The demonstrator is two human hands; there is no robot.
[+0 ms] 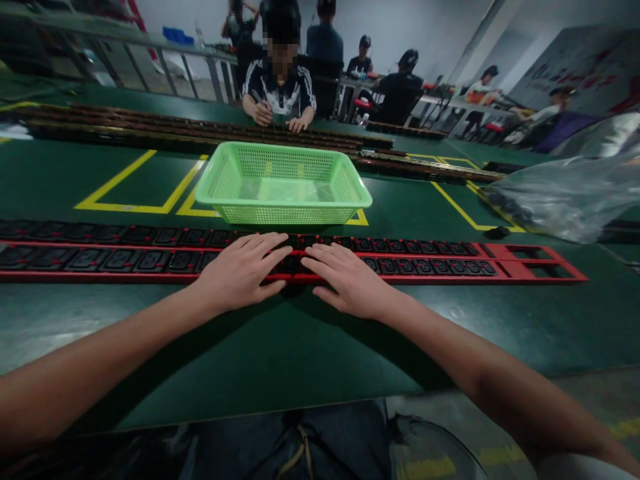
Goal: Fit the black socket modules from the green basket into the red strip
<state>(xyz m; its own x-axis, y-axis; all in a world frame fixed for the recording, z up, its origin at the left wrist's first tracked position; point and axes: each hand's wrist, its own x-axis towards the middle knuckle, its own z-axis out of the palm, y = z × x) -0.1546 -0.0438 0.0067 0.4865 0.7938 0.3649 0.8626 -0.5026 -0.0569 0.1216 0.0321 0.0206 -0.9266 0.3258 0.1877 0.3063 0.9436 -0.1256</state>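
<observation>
A long red frame (550, 267) lies across the green table, its two rows filled with flat black pieces (120, 259). My left hand (243, 270) rests palm down over the middle of the frame, fingers stretched out. Just to its right, my right hand (345, 277) lies flat over the same rows, fingers extended. A narrow gap separates the two hands, with black pieces showing there. Neither hand grips anything that I can see; what lies under the palms is hidden. At the frame's right end, two slots show no black piece.
A light green plastic basket (295, 215) stands just beyond the frame. Long dark strips (200, 130) lie farther back, where a person (280, 87) sits holding a pen-like tool. A clear plastic bag (570, 193) is at the right. Yellow tape (120, 208) marks the table.
</observation>
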